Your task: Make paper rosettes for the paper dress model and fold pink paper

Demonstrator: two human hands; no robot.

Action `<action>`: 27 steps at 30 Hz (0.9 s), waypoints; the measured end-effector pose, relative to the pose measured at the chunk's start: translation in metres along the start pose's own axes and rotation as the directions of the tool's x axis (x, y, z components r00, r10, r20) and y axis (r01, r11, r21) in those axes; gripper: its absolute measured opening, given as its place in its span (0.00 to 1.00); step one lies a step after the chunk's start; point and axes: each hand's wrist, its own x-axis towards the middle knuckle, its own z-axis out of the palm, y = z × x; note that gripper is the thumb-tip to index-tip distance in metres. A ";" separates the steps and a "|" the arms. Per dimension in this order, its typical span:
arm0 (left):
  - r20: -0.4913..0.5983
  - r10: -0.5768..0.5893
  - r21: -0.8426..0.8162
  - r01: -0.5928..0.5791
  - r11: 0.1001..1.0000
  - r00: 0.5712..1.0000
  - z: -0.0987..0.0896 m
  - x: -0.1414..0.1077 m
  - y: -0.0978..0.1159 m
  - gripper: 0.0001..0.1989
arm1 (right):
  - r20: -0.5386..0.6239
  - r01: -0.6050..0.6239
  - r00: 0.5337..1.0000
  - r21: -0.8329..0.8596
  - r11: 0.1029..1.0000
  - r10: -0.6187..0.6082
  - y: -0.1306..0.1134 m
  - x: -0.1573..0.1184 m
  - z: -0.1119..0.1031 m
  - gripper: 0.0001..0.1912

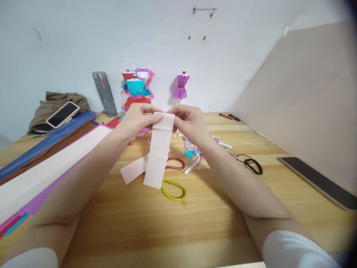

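Note:
A pale pink paper strip [159, 149] hangs down between my hands, creased across in places. My left hand [142, 118] pinches its top left corner, thumb in front. At the top right edge, my right hand [188, 118] closes its fingers on the same strip. Below it on the table lie scissors with one red and one yellow handle loop [174, 190]; the strip hides their middle. A shorter pale pink paper piece [134, 170] lies just left of the hanging strip.
Small dressed mannequins [135, 87] and a purple-dressed one [182, 85] stand by the wall. Colored paper scraps [192, 149] lie behind my right forearm. Stacked paper sheets [55, 167], a phone [63, 114] and a tumbler [105, 93] are left; a dark tablet-like slab [318, 182] lies right.

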 end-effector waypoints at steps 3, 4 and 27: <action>-0.061 0.048 0.033 -0.046 0.998 0.997 0.001 0.002 -0.004 0.16 | 0.014 -0.005 1.000 0.009 1.000 0.005 0.001 0.000 -0.001 0.02; -0.077 0.060 0.036 -0.057 0.998 0.995 0.001 0.002 -0.005 0.16 | 0.021 -0.010 1.000 0.005 1.000 0.009 0.001 0.000 -0.002 0.03; 0.066 0.031 0.110 -0.038 0.993 0.997 0.001 -0.005 0.009 0.13 | -0.056 0.028 0.998 0.009 1.000 -0.027 -0.017 -0.005 -0.002 0.11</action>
